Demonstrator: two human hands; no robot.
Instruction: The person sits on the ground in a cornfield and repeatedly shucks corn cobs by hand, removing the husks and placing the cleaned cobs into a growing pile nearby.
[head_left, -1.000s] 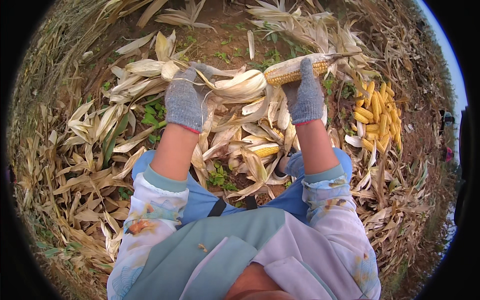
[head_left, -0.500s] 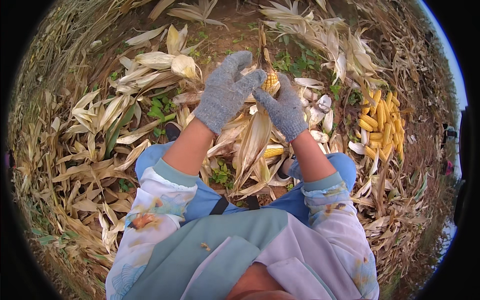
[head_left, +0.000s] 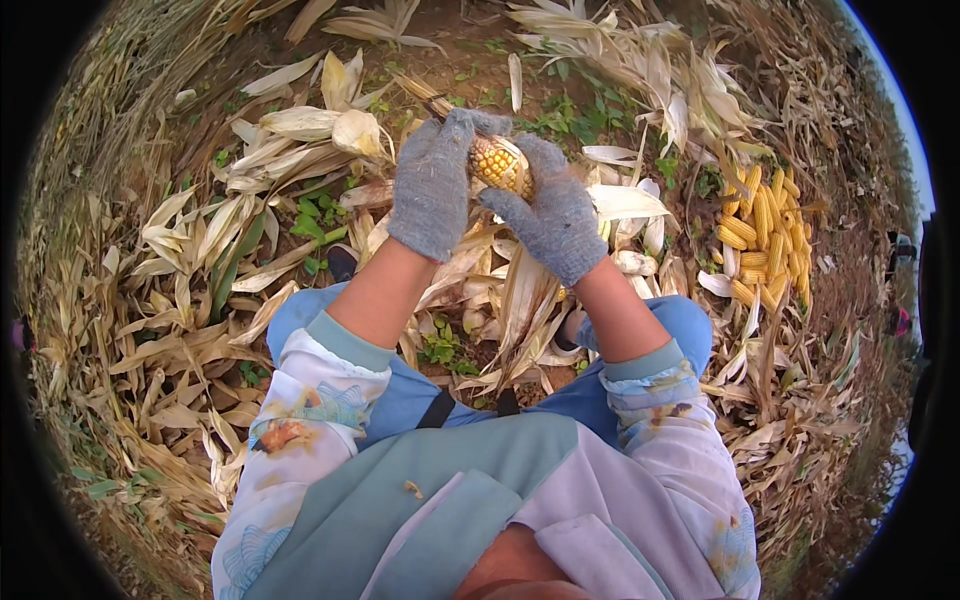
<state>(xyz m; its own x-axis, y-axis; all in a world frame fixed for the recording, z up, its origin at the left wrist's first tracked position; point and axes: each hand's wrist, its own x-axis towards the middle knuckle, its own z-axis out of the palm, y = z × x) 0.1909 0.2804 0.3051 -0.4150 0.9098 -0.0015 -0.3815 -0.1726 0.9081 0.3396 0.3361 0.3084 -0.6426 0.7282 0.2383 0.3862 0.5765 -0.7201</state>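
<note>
Both my hands wear grey knitted gloves. Between them is an ear of corn (head_left: 498, 164), its yellow kernels bare in the middle and a strip of pale husk along its right side. My left hand (head_left: 436, 182) is closed round the upper left end, where a brown, dry stalk tip (head_left: 425, 94) sticks out past the fingers. Fingers and thumb of my right hand (head_left: 556, 212) close on the other end of the ear, hiding it. Loose dry husks (head_left: 520, 290) hang and lie just below the hands, between my knees.
A pile of bare yellow corn cobs (head_left: 765, 235) lies on the ground to the right. Dry husks and leaves (head_left: 190, 340) cover much of the ground at the left, with more husks (head_left: 650, 65) at the far right. Small green weeds (head_left: 318, 215) grow among them.
The ear has tilted, its stalk tip swinging to the left, and more kernels show. My left hand has turned upright round it. A pale husk now shows right of my right hand.
</note>
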